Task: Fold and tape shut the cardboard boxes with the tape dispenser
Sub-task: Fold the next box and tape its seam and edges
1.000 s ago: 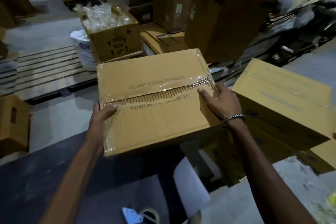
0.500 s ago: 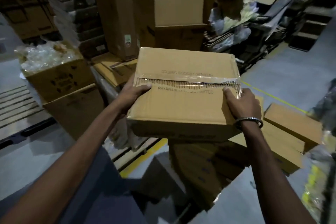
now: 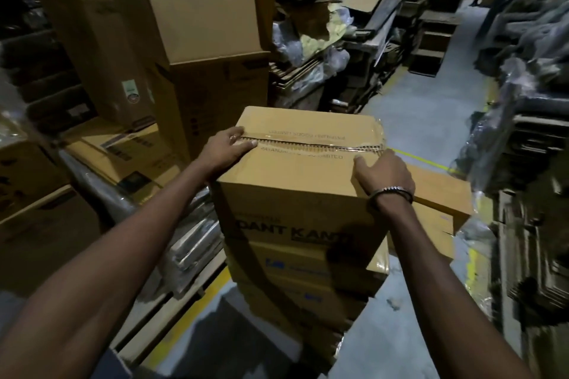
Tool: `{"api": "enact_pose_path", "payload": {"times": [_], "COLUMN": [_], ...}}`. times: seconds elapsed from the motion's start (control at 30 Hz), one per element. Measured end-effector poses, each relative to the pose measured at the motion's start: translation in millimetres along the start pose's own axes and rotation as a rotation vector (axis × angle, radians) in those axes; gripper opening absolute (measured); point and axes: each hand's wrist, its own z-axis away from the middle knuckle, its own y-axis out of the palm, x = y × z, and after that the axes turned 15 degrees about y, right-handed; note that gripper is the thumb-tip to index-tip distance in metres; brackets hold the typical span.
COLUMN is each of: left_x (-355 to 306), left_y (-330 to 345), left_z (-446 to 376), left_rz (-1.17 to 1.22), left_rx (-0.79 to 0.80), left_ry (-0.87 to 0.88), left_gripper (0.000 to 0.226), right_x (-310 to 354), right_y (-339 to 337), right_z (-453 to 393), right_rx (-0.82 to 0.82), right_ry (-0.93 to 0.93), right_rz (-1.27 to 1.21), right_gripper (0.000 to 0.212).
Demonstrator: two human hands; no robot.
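Head view: at frame centre, a sealed box (image 3: pixel 308 169), tape (image 3: pixel 311 146) across its top seam, sits on a stack (image 3: pixel 308 271). The left hand (image 3: pixel 229 148) and right hand (image 3: pixel 381 172) grasp its side edges. Untaped open cartons (image 3: pixel 200 49) wait upper left; no dispenser shows.

Two hands, left hand (image 3: pixel 229 148) and right hand (image 3: pixel 381 174), one bracelet (image 3: pixel 391 192). One taped box (image 3: pixel 308 175) atop a stack of three boxes (image 3: pixel 304 280) (lower ones dim). Two tall open cartons (image 3: pixel 197 49), upper left. One yellow floor line (image 3: pixel 425 160).
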Motion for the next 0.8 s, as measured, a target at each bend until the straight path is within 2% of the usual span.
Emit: {"api": "enact_pose_path", "payload": {"times": [0.13,0.23,0.33,0.47,0.6,0.73,0.8], "left_x": [4.3,7.2,16.5,44.0,97.4,143.4,148.4], "left_y": [-5.5,-9.3,-15.4,-27.8,-26.0,-31.1,-29.8], "left_z": [-0.5,18.7,63.4,166.8,304.8,460.2,540.4], "left_rz": [-0.214,-0.312,-0.262,-0.139,-0.067,-0.06,-0.08], "left_rx": [0.003,-0.147,-0.331,-0.455,-0.555,-0.708,-0.807], "left_ry": [0.094,0.167,0.16,0.111,-0.079,-0.327,-0.467], "left_gripper": [0.068,0.057,0.043,0.024,0.012,0.021,0.012], "right_x": [8.9,23.5,43.4,60.2,61.1,45.1,29.4], "right_y": [-0.8,3.5,15.5,50.2,114.9,168.8,183.4], "right_z": [18.5,62.2,123.8,211.6,301.1,410.6,472.5], "right_rx": [-0.063,-0.14,-0.109,0.122,0.349,0.644,0.795], "right_ry": [-0.064,-0.219,-0.416,-0.624,-0.786,-0.909,-0.98], "right_rz": [0.086,0.033,-0.123,-0.229,-0.213,-0.151,-0.107], "right_gripper": [0.065,0.055,0.039,0.032,0.025,0.024,0.023]}}
